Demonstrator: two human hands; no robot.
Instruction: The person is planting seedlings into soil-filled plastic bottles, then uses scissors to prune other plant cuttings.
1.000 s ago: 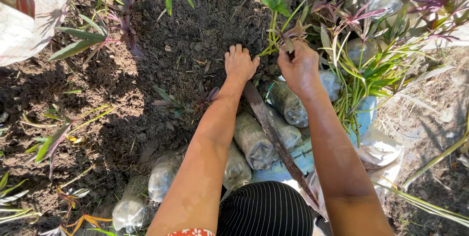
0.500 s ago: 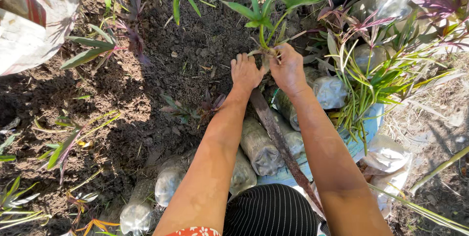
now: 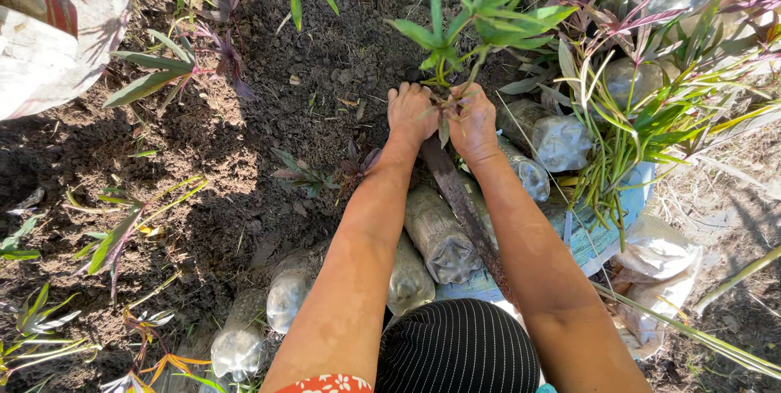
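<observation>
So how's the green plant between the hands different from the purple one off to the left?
The green plant stands at the top middle with both hands pressed at its base, the left hand and right hand on either side of the stem. The purple plant stands alone, untouched. The green plant has broad, bright green leaves; the purple plant has dark, narrow ones and looks smaller. Both are rooted in the same dark soil.

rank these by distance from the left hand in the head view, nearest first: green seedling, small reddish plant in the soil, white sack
1. Green seedling: its stem base is right beside the left hand, between both hands.
2. Small reddish plant: on the soil just left of the wrist.
3. White sack: far off in the upper left corner.
</observation>
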